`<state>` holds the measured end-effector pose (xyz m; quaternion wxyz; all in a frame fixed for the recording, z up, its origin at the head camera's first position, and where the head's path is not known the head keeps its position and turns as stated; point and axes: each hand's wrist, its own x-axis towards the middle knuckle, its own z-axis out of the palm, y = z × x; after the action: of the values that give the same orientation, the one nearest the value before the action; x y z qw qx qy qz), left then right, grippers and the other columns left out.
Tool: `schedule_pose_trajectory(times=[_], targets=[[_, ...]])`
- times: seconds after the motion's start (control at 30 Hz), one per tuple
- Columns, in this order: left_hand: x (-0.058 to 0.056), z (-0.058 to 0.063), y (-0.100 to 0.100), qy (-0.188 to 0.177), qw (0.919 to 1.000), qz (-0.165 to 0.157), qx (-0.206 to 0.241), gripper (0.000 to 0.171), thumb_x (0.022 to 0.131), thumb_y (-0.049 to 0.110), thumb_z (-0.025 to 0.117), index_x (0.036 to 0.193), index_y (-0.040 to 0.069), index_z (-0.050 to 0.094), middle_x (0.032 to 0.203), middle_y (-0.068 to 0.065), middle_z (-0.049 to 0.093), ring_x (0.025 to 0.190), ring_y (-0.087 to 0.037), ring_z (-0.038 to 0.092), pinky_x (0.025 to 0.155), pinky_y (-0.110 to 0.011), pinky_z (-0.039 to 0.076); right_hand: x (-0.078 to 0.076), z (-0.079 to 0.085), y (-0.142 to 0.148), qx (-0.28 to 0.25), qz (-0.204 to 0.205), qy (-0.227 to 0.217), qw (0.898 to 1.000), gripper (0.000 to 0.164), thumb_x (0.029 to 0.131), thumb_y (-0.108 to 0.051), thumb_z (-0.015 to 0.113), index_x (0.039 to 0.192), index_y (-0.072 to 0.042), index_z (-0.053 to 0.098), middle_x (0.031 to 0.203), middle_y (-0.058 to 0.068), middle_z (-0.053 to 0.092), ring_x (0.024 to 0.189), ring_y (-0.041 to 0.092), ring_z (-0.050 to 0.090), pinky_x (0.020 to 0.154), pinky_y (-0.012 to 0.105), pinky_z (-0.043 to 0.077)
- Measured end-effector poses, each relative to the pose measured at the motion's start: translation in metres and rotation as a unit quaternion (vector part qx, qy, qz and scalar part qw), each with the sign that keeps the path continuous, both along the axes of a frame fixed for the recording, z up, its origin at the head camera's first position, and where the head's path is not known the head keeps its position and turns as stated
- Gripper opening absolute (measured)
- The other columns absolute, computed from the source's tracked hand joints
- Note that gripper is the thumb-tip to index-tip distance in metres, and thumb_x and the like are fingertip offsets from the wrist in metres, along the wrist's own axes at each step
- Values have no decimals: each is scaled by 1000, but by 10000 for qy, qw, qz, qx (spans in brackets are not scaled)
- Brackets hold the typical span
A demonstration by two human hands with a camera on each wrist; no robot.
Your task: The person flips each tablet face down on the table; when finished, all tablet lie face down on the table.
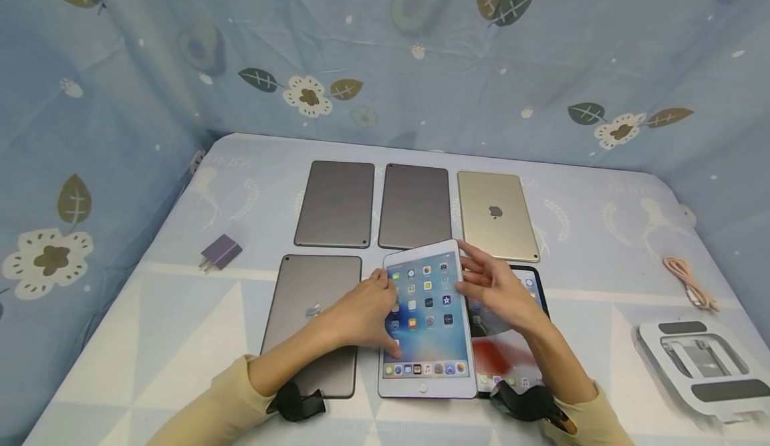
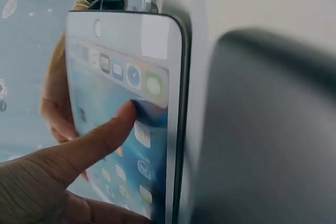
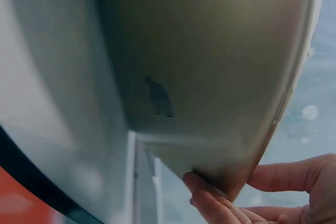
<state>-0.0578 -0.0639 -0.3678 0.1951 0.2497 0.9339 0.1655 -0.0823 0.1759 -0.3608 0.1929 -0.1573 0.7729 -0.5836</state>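
A white-framed tablet (image 1: 430,332) with a lit home screen leans up from the table, its top edge raised. My right hand (image 1: 502,292) pinches its upper right edge, thumb in front and fingers behind. The right wrist view shows the tablet's gold back (image 3: 210,51) with its corner between the fingers. My left hand (image 1: 361,312) lies over the tablet's left side; in the left wrist view its thumb (image 2: 105,135) extends onto the screen. Under my left forearm lies a grey tablet (image 1: 319,285), face down. Right of the raised tablet, partly beneath my right wrist, lies a black-framed tablet (image 1: 490,359), screen lit.
Behind stand in a row two dark grey tablets (image 1: 335,204) (image 1: 415,205) and a gold tablet (image 1: 496,212), backs up. A purple charger plug (image 1: 221,252) lies left. At right are a pink coiled cable (image 1: 688,282) and a white stand (image 1: 650,346). Patterned curtains (image 1: 385,45) enclose the table.
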Motion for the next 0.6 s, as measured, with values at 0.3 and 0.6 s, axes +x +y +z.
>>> schedule_pose_trajectory(times=[0.3,0.6], targets=[[-12,2,29,-402,9982,-448,-2,106,64,45,87,140,-11,39,150,-28,32,145,-37,25,120,-39,21,8,31,16,295,272,409,9984,67,95,-4,53,150,7,16,142,36,39,124,51,47,86,36,56],[-15,-1,50,-197,9965,-764,278,94,62,45,88,131,-8,51,135,-17,51,125,-23,48,111,-29,38,14,43,23,599,231,1002,9929,62,96,-2,53,149,8,23,139,35,44,119,49,54,85,34,56]])
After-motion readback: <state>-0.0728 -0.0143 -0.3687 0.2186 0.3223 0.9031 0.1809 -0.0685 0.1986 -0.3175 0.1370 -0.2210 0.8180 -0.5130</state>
